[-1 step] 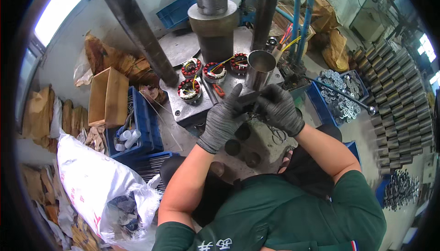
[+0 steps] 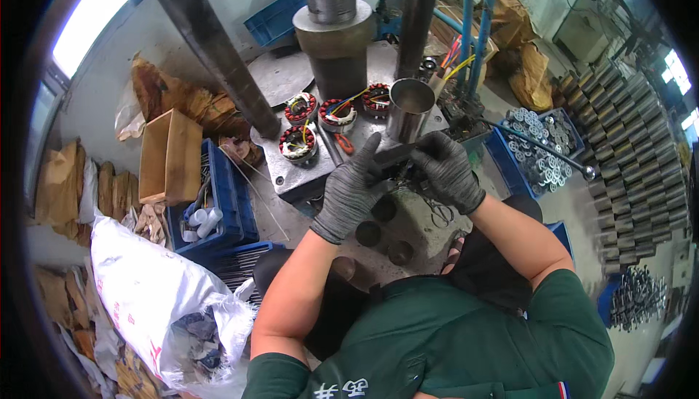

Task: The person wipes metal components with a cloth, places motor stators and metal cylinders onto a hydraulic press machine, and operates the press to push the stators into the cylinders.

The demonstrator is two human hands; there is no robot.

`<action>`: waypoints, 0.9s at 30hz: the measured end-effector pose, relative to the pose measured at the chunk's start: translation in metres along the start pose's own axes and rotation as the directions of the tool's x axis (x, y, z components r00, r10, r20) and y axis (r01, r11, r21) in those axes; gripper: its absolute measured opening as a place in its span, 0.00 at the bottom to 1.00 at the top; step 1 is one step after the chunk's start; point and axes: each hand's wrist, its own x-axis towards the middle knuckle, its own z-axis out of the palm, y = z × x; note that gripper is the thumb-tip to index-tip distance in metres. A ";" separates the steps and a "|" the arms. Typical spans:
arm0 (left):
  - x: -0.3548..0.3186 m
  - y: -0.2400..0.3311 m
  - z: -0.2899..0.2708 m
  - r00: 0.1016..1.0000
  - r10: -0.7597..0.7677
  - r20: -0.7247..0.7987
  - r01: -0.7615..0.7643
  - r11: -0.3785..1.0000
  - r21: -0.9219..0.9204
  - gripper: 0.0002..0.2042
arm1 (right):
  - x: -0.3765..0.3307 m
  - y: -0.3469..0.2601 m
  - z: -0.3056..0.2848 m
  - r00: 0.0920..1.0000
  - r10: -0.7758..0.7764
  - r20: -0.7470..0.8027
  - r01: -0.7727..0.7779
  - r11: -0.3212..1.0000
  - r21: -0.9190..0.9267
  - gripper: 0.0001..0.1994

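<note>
My left hand (image 2: pixel 355 189) and my right hand (image 2: pixel 448 170), both in dark grey gloves, meet over the metal work plate (image 2: pixel 291 175). Together they grip a small dark part (image 2: pixel 395 154) with thin wires hanging under it. A shiny steel sleeve (image 2: pixel 408 108) stands upright just behind my fingers. Several wound stators with red and white coils (image 2: pixel 298 143) lie on the plate to the left, next to a red-handled tool (image 2: pixel 344 144). The underside of the dark part is hidden by my fingers.
A press column with a steel cylinder (image 2: pixel 331 28) rises behind the plate. On the left are a blue crate (image 2: pixel 218 195), a cardboard box (image 2: pixel 171 155) and a white sack (image 2: pixel 156 293). At right stand a blue bin of metal rings (image 2: pixel 542 153) and rows of cylinders (image 2: pixel 633 173).
</note>
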 end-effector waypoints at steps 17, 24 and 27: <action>0.028 -0.016 0.049 0.987 0.124 -0.105 -0.108 0.983 0.147 0.15 | -0.107 -0.104 -0.235 0.812 -0.576 0.095 0.376 0.391 -0.840 0.13; 0.040 -0.013 0.061 0.949 0.314 0.006 -0.309 0.930 0.198 0.16 | -0.113 -0.096 -0.274 0.857 -0.514 0.051 0.245 0.319 -0.916 0.10; 0.022 0.003 0.074 0.983 0.174 -0.061 -0.174 0.985 0.005 0.20 | -0.125 -0.091 -0.234 0.806 -0.591 0.015 0.396 0.522 -0.756 0.08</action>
